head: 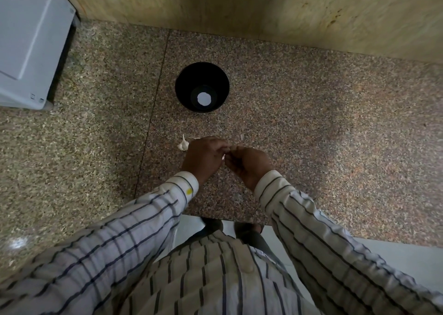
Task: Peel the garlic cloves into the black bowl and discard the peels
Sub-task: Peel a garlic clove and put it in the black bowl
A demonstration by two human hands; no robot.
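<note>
The black bowl [202, 86] stands on the granite counter, with only a bright round reflection showing at its bottom. Closer to me, my left hand [203, 157] and my right hand [247, 164] meet fingertip to fingertip above the counter. Between them they pinch a small pale garlic clove [223, 157], mostly hidden by the fingers. A garlic bulb [183, 144] lies on the counter just left of my left hand. A small pale peel scrap [241, 136] lies just beyond my hands.
A white appliance [31, 41] sits at the far left of the counter. A stone wall [263, 7] rises behind the bowl. The counter's front edge [215, 217] runs close to my body, with pale floor below it.
</note>
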